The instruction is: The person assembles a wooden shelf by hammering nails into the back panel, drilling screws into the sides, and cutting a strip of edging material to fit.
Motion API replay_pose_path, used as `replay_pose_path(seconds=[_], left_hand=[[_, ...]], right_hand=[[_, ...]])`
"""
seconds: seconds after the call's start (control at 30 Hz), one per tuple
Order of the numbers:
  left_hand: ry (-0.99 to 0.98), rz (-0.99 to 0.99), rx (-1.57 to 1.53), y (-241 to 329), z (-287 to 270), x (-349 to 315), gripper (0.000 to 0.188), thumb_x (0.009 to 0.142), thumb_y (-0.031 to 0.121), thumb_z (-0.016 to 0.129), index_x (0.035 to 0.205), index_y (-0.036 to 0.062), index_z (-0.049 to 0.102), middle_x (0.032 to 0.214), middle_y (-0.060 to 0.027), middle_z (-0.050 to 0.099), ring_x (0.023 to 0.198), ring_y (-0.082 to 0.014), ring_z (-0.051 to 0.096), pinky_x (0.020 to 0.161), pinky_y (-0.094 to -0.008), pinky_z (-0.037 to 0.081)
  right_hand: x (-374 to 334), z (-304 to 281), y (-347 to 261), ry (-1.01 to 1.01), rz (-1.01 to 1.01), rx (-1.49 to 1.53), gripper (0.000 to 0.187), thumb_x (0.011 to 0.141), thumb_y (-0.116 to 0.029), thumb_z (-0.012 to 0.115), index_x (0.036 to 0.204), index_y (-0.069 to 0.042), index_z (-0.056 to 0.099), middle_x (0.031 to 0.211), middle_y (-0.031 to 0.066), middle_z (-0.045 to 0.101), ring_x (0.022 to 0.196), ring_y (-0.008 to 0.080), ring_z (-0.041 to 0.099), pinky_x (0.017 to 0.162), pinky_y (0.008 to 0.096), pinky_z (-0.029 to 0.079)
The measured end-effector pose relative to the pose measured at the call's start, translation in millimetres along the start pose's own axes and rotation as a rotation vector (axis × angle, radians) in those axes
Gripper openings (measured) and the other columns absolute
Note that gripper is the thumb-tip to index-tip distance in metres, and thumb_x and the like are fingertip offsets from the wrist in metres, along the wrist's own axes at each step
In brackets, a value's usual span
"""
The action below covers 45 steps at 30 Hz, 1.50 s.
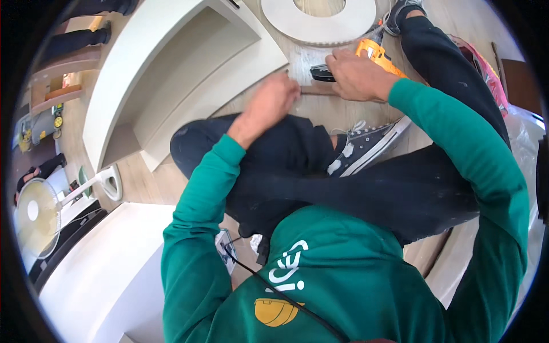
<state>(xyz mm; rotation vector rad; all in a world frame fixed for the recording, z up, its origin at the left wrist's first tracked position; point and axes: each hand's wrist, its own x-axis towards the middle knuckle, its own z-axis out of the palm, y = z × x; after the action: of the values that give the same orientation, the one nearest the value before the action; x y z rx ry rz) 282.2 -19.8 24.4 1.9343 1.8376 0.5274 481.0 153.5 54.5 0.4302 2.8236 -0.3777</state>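
My right hand (359,75) is curled around a slim black hand tool (322,72) with a pale edge; its exact kind is unclear. Just below it, a narrow brown strip (318,90) lies over the floor, between my two hands. My left hand (270,103) is closed, slightly blurred, with its fingertips at the strip's left end; whatever they pinch is hidden. Beyond my right hand lies an orange power drill (378,55), partly covered by that hand. A white cabinet-like panel piece (194,74) with a curved opening stands close to my left hand.
A white ring-shaped board (320,26) rests on the floor ahead. My crossed leg and sneaker (369,150) fill the middle. On the left are a standing fan (38,217) and a white panel (108,257). Clear plastic sheeting (523,143) lies at the right.
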Motion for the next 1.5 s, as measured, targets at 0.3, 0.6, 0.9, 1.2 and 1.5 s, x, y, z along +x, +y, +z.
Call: replay_pose_path(seconds=[0.3, 0.6, 0.9, 1.2, 1.5], left_hand=[[-0.073, 0.064, 0.081, -18.4, 37.5, -37.0, 0.011, 0.086, 0.007, 0.067, 0.095, 0.0035, 0.071, 0.09, -0.0148, 0.064, 0.093, -0.0365, 0.065, 0.082, -0.0453, 0.054], [-0.096, 0.08, 0.037, -17.8, 38.5, -38.1, 0.013, 0.085, 0.008, 0.063, 0.093, 0.005, 0.073, 0.094, -0.0118, 0.064, 0.098, -0.0333, 0.066, 0.083, -0.0441, 0.055], [-0.112, 0.265, 0.561, 2.8, 45.3, -33.7, 0.008, 0.082, 0.009, 0.063, 0.086, 0.004, 0.068, 0.089, -0.0099, 0.063, 0.091, -0.0275, 0.063, 0.082, -0.0358, 0.053], [0.261, -0.713, -1.317, 8.3, -30.6, -30.2, 0.021, 0.105, 0.022, 0.062, 0.105, 0.0021, 0.069, 0.09, -0.001, 0.066, 0.076, -0.0068, 0.056, 0.072, -0.023, 0.049], [0.413, -0.66, -1.445, 30.9, -74.0, -60.9, 0.019, 0.103, 0.018, 0.065, 0.107, 0.0006, 0.07, 0.09, 0.0008, 0.066, 0.077, -0.0051, 0.057, 0.069, -0.0195, 0.048]], right_hand=[[41.1, 48.5, -5.5, 0.286, 0.169, -0.054, 0.051, 0.088, -0.029, 0.072, 0.124, 0.001, 0.051, 0.125, 0.0179, 0.058, 0.121, 0.0353, 0.058, 0.093, 0.061, 0.046], [42.6, 42.8, -11.0, 0.259, 0.173, -0.172, 0.057, 0.089, -0.034, 0.072, 0.128, 0.001, 0.051, 0.123, 0.0173, 0.06, 0.12, 0.0336, 0.06, 0.088, 0.0584, 0.049], [36.8, 10.6, -3.1, 0.155, 0.149, -0.068, 0.055, 0.094, -0.029, 0.068, 0.135, 0.001, 0.047, 0.124, 0.0192, 0.062, 0.122, 0.035, 0.06, 0.091, 0.0592, 0.047], [51.4, -50.7, -15.7, 0.223, 0.084, 0.768, 0.03, 0.097, -0.018, 0.064, 0.117, 0.004, 0.063, 0.094, 0.0158, 0.072, 0.09, 0.0245, 0.069, 0.084, 0.0362, 0.053], [42.9, -65.3, -100.3, 0.202, -0.068, 1.193, 0.021, 0.095, -0.006, 0.068, 0.114, 0.0, 0.071, 0.095, 0.0055, 0.072, 0.087, 0.0102, 0.064, 0.082, 0.027, 0.053]])
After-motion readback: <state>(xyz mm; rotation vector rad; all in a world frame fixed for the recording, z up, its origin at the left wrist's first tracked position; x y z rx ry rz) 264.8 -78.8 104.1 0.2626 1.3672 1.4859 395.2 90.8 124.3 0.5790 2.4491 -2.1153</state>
